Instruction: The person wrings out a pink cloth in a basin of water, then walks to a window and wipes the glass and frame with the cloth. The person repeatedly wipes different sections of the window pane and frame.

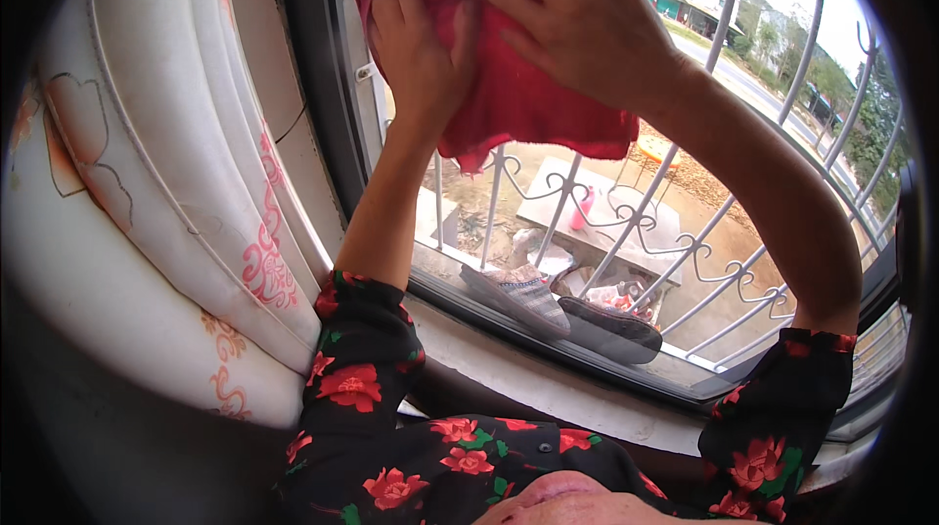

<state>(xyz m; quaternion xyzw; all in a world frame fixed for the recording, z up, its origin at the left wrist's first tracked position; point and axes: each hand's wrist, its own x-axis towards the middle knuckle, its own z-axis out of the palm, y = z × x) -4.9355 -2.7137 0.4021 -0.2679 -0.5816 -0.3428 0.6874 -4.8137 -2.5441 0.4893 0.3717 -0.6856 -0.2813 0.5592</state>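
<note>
A red cloth is spread against the window pane at the top of the head view and hangs below both hands. My left hand lies on its left part, thumb and fingers apart, with the fingertips at a fold. My right hand is higher and to the right, its fingers laid over the cloth's upper part, where the fabric is bunched. Part of the cloth's upper edge is cut off by the frame. Whether the fingers grip the cloth or only press it flat cannot be seen.
White curtains with red patterns hang at the left beside the dark window frame. Behind the glass, a pair of slippers rests at the sill by white metal bars. Outside are a slab with a pink bottle and a road.
</note>
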